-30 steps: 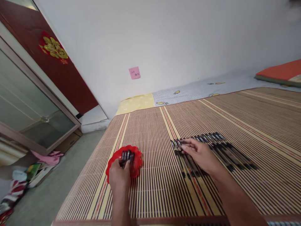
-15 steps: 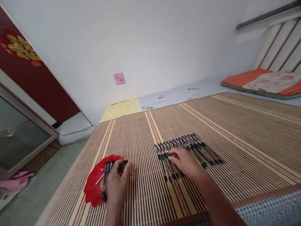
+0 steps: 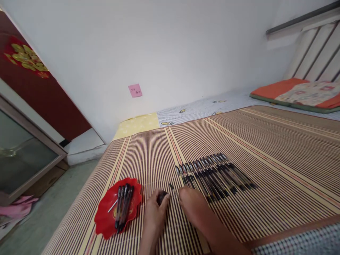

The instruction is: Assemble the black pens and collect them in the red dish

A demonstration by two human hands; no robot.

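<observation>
My left hand (image 3: 154, 209) is closed, thumb against fingers, over the mat just right of the red dish. Something small and dark shows between its fingertips, too blurred to name. Close beside it, my right hand (image 3: 193, 203) is closed round a pen (image 3: 173, 190), whose dark end points up and left; its fingers are mostly hidden. A row of black pen caps (image 3: 201, 163) lies behind and to the right of this hand. Below the caps lie several uncapped pens (image 3: 220, 180) side by side. Several capped pens (image 3: 123, 205) rest in the scalloped red dish (image 3: 102, 214).
A striped bamboo mat (image 3: 148, 159) covers the bed. A thin white stick (image 3: 112, 205) lies in the dish. At the far right is a folded orange floral cushion (image 3: 294, 92). A pink note (image 3: 135, 90) is on the white wall.
My left hand has moved right, off the dish, uncovering the pens there. My right hand has come left and toward me from the pen row, with a pen now showing at its fingers.
</observation>
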